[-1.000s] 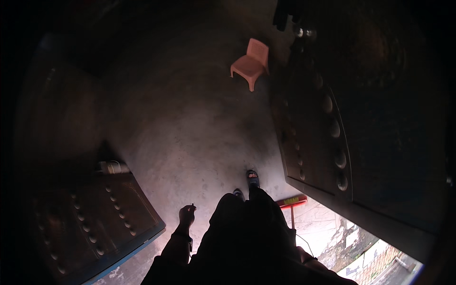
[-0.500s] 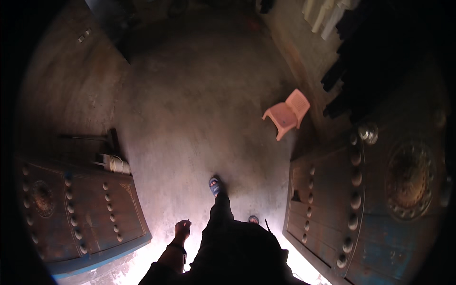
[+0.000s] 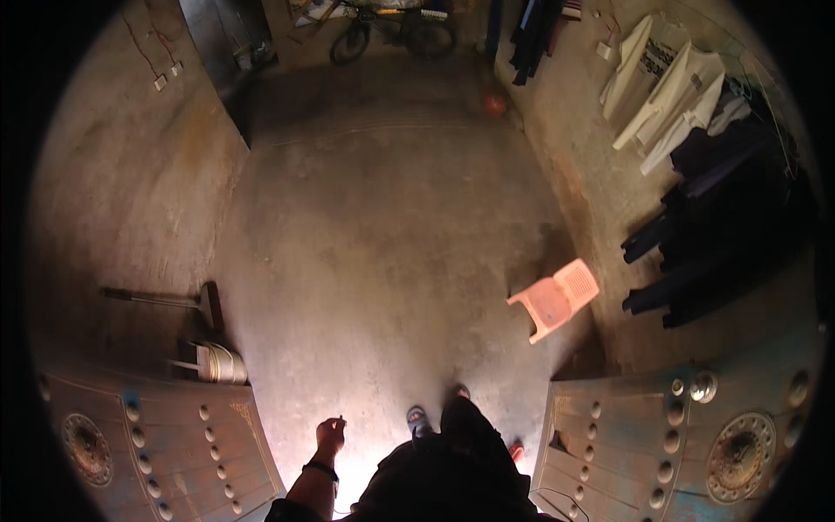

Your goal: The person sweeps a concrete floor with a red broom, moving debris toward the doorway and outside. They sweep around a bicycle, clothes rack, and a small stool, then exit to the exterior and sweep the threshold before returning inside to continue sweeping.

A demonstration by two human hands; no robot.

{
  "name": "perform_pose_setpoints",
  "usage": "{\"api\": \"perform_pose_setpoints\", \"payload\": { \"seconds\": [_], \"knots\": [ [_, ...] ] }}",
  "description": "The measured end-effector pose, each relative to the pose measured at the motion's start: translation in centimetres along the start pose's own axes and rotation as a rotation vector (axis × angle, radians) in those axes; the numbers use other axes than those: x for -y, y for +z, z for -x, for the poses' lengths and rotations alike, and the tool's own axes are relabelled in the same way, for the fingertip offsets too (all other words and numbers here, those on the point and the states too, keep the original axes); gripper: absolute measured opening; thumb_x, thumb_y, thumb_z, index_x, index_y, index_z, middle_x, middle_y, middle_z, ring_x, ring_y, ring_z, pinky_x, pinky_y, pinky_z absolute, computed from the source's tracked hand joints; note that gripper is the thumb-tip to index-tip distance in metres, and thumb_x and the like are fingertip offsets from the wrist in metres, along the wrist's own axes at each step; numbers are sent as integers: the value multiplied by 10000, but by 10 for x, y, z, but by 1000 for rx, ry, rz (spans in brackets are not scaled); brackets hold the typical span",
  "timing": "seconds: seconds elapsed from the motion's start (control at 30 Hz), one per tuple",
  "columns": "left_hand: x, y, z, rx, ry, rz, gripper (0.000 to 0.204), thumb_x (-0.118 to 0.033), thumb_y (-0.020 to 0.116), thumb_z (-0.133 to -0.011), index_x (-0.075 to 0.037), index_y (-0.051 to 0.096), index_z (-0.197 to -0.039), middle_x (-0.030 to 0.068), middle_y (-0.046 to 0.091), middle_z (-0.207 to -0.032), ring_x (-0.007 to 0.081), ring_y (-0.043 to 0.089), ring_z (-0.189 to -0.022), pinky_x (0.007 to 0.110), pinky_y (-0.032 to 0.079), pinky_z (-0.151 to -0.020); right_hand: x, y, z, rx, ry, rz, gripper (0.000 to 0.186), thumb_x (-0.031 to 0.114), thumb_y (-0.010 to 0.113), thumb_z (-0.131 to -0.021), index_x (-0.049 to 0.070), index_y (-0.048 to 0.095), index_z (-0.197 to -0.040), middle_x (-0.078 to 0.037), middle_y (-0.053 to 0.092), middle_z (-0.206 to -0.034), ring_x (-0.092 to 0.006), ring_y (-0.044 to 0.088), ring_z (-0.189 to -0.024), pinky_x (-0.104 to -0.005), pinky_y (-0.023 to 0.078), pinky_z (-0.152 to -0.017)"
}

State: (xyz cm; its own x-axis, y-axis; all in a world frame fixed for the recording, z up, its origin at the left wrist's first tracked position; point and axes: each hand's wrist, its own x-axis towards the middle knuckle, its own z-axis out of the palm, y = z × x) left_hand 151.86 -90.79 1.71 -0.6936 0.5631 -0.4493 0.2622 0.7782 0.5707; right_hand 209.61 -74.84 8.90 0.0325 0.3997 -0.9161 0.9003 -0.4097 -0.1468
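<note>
My left hand (image 3: 330, 432) hangs low in front of me, left of my legs, with a dark band on the wrist. Its fingers are closed, and a small dark tip sticks out of them; what it belongs to is too small to make out. My right hand does not show. Below, my feet in dark sandals (image 3: 417, 416) stand on the bare concrete floor (image 3: 374, 261), between two studded door leaves. Something small and red (image 3: 517, 451) shows beside my right leg.
Studded doors (image 3: 187, 435) (image 3: 639, 435) flank me. At left are a long-handled broom (image 3: 210, 304) and a pale bucket (image 3: 222, 363). A pink plastic chair (image 3: 552, 300) stands at right, below hanging clothes (image 3: 670, 87). Farther off are a red ball (image 3: 494, 104) and a bicycle (image 3: 400, 35).
My view has tilted up and brightened, so the bicycle, ball and more clothes now show. The chair and doors sit lower in view. My feet have changed position; my left hand stays closed.
</note>
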Motion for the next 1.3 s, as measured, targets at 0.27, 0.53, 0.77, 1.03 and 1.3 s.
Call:
{"api": "perform_pose_setpoints", "payload": {
  "seconds": [0.27,0.53,0.77,1.03,1.3],
  "knots": [
    [-4,-17,-90,-12,-92,-182,314,-376,617,-850,-98,751,-910,133,733,-938,299,689,-921,402,535,-838,149,-65,-80,44,-126,301,141,83,616,-828,-19,679,-901,-177,685,-761,-271,699,-711,-419,535,-571],
    [-62,-71,-160,-268,-423,122,269,-339,660,-802,-95,759,-857,122,741,-895,265,701,-855,388,535,-793,436,-181,-172,309,-149,-79,129,36,628,-839,14,543,-934,-101,574,-618,-226,621,-558,-380,479,-426],
    [-73,-99,-230,-332,-456,224,316,-368,654,-784,-83,761,-869,155,735,-893,304,698,-865,405,533,-806,732,-202,-208,514,-24,-495,87,77,519,-930,67,444,-887,-10,453,-630,-128,445,-479,-269,396,-400],
    [-35,-170,-342,-360,-484,285,344,-393,628,-793,-89,761,-883,178,724,-938,334,683,-924,430,526,-841,969,-111,-165,643,-120,-718,67,64,512,-908,73,445,-905,-7,461,-695,-92,446,-519,-226,381,-422],
    [-35,-300,-453,-428,-568,386,359,-371,615,-806,-67,751,-941,179,724,-953,330,681,-938,409,517,-850,1151,-21,-125,798,-258,-507,73,64,492,-936,117,467,-980,-6,470,-728,-56,450,-533,-228,400,-443]
  ]
}}
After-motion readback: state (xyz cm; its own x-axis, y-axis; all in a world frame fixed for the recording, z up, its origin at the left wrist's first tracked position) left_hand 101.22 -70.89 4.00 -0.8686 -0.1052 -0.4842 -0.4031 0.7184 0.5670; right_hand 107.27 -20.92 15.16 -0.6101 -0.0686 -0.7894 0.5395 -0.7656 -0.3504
